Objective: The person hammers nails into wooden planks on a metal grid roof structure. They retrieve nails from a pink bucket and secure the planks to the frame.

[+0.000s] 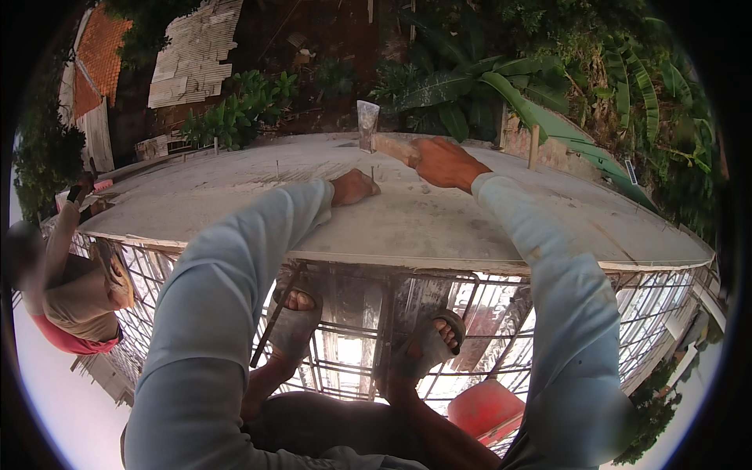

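My right hand (449,163) grips the wooden handle of a hatchet (368,123). Its dull metal head is raised over the far part of a dusty grey board (423,226). Lower and to the left, my left hand (354,188) rests at the board with its fingers curled together. A thin upright nail (372,171) rises at those fingertips, pinched there as far as I can see; its lower end is hidden. Another nail (277,168) stands in the board farther left.
My sandalled feet (299,314) are on a rebar grid (346,332) with gaps below. A red container (486,409) is at lower right. Another person (76,294) crouches at left. A wooden stake (534,147) stands at the board's far edge, before banana plants (458,88).
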A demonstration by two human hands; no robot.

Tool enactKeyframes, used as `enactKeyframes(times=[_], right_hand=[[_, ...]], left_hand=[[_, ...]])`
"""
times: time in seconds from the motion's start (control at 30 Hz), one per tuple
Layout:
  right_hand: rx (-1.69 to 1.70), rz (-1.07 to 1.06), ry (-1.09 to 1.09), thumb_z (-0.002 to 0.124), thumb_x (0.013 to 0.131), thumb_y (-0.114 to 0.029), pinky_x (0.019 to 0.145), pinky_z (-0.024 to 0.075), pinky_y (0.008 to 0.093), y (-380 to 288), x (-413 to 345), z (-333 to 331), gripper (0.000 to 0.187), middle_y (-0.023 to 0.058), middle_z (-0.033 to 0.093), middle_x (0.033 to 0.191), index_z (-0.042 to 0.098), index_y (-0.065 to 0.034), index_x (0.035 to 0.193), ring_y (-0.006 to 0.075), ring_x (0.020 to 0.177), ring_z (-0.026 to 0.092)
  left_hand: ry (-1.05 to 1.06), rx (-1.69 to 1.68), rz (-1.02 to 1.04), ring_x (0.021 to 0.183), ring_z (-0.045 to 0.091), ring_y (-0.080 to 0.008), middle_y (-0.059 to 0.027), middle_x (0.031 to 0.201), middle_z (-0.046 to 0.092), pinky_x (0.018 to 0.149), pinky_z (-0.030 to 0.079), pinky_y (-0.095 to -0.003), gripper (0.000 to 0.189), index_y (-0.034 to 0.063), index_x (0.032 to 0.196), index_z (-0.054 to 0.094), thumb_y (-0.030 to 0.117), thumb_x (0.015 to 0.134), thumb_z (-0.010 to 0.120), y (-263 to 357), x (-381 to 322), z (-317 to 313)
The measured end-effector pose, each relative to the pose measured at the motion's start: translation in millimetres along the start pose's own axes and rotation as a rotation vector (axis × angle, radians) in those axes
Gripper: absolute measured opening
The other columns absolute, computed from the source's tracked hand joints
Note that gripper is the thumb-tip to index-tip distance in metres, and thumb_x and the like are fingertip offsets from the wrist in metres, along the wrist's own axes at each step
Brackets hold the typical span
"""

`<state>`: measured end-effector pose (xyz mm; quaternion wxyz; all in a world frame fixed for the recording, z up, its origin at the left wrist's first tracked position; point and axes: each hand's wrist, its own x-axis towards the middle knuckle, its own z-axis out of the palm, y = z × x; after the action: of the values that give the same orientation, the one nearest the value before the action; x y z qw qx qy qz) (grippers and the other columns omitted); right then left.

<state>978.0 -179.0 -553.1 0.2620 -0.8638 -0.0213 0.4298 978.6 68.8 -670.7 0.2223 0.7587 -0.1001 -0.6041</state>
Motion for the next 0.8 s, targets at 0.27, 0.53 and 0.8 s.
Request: enactKeyframes(times=[0.27,0.53,0.8], right_hand=[[0.389,0.001,0.505,0.047,0.104,-0.026,0.081,0.0528,0.0492,-3,-5,-39,0.040,0.0227,0.070,0.091,0.055,0.0037,0.129,0.0410,0.087,0.069],[0.202,0.013,0.297,0.052,0.103,-0.027,0.084,0.0528,0.0519,-14,-8,-38,0.036,0.0264,0.071,0.103,0.060,0.0011,0.124,0.0426,0.094,0.070],[-0.084,-0.002,0.110,0.053,0.101,-0.026,0.091,0.0533,0.0520,14,-3,23,0.039,0.0279,0.069,0.112,0.060,0.0044,0.125,0.0433,0.106,0.068]], left_hand=[[-0.088,-0.198,0.030,0.122,0.060,-0.0300,-0.0121,0.132,0.066,0.109,0.043,-0.0376,0.039,0.0170,0.129,0.071,0.038,0.099,0.059,-6,12,7],[-0.024,-0.170,-0.076,0.123,0.058,-0.0280,-0.0144,0.133,0.065,0.108,0.043,-0.0376,0.038,0.0141,0.120,0.075,0.041,0.100,0.058,-28,10,3],[-0.019,0.018,0.019,0.118,0.060,-0.0227,-0.0113,0.123,0.071,0.106,0.044,-0.0366,0.035,0.0111,0.121,0.074,0.034,0.100,0.060,10,2,5]])
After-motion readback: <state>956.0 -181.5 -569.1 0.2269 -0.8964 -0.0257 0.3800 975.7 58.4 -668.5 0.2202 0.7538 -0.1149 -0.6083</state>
